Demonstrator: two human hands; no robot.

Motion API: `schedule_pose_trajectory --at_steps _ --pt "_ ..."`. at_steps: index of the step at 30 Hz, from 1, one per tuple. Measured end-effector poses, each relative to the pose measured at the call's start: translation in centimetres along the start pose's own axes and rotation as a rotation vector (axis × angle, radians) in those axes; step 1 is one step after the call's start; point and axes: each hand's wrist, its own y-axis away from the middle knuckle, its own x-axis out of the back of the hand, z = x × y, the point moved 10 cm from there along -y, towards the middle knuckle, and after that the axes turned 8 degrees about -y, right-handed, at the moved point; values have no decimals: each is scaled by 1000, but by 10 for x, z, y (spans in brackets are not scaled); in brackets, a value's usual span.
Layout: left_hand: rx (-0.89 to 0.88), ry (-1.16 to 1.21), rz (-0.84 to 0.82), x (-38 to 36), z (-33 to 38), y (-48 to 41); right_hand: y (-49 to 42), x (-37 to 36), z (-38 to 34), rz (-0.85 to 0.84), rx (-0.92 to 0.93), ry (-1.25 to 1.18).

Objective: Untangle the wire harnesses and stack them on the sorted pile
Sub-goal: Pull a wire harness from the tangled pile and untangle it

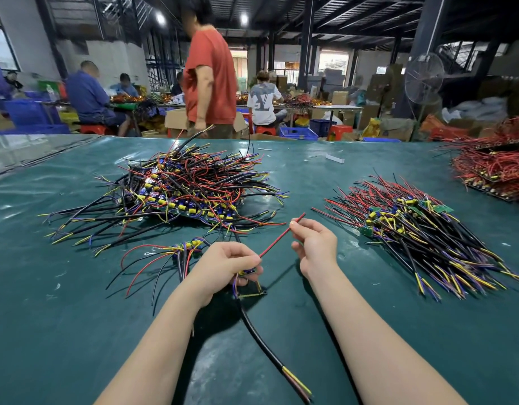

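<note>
My left hand (227, 266) grips the small circuit board end of one wire harness (249, 283) just above the green table. Its thick black cable (262, 340) trails toward me and ends in yellow and red tips. My right hand (313, 244) pinches that harness's red wire (277, 239) near its far tip and holds it stretched taut. The tangled pile (182, 188) of harnesses lies at the centre left. The sorted pile (419, 226), with wires lying parallel, sits to the right. A few loose harnesses (176, 254) lie left of my left hand.
The green table cover (77, 317) spreads under everything. A heap of red-wired boards (492, 171) sits at the far right edge. A small white piece (335, 158) lies at the back. A person in a red shirt (210, 74) stands beyond the table; others sit at benches behind.
</note>
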Motion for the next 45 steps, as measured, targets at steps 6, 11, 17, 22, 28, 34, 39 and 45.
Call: schedule_pose_trajectory --at_steps 6,11,17,22,28,34,39,45 --pt "10 1 -45 -1 -1 0 -8 6 2 23 -43 -129" --pt "29 -4 -39 -4 -1 0 -15 12 1 65 -49 -227" --pt "53 -57 97 6 -5 -3 -14 6 15 47 -172 -507" --pt "52 -40 63 1 -5 -4 -17 10 14 44 -184 -519" --pt "81 153 182 17 -10 -4 -13 5 12 17 -84 -209" --pt "85 162 300 30 -14 -3 19 -49 28 -352 -37 156" --pt "80 145 296 26 -12 -3 27 -56 31 -420 -41 161" --pt "64 100 233 22 -8 -4 4 -21 18 -150 -123 -112"
